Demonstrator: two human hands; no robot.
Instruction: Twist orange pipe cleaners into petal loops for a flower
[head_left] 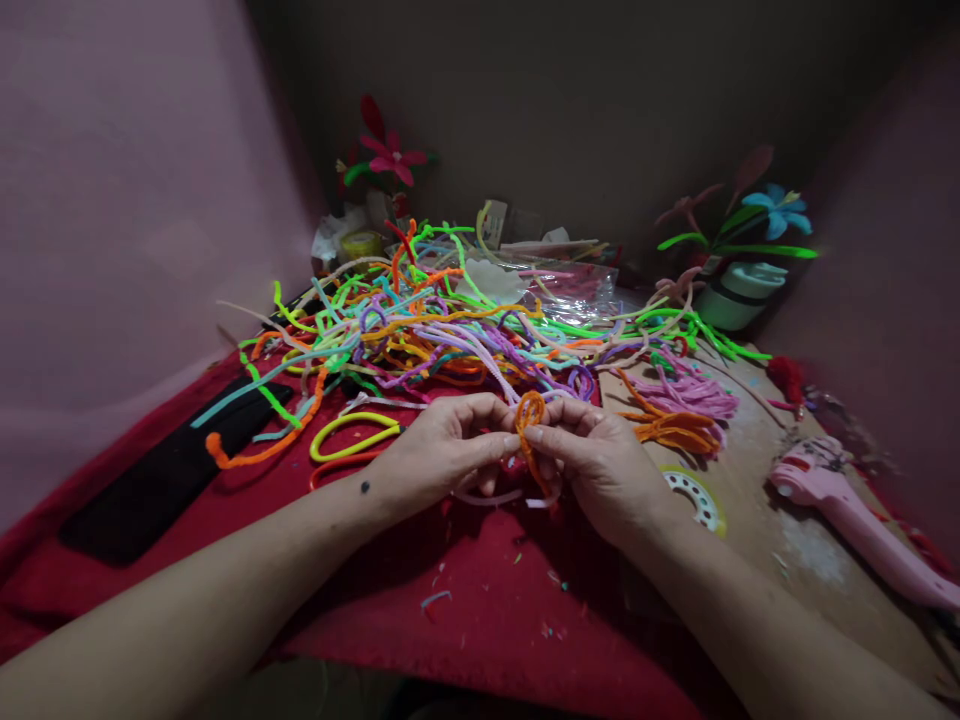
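Observation:
An orange pipe cleaner [531, 410], bent into loops, stands upright between my two hands. My left hand [465, 440] pinches it from the left with thumb and forefinger. From the other side my right hand [585, 440] grips the same piece, its thumb pressed against the loops. A pale pink strand [487, 498] hangs below the fingers; I cannot tell whether it is held. Just past my left wrist lie a yellow bent loop [352, 432] and a red one partly behind the wrist. Close to my right hand rests a bundle of orange looped pipe cleaners [679, 432].
A tangled heap of coloured pipe cleaners [450, 340] spreads across the red cloth [480, 620]. On the right, a cardboard sheet [757, 540] carries a tape roll [701, 495] and a pink glue gun [855, 510]. Pipe-cleaner flowers [780, 210] stand behind. A black flat case [142, 490] lies left.

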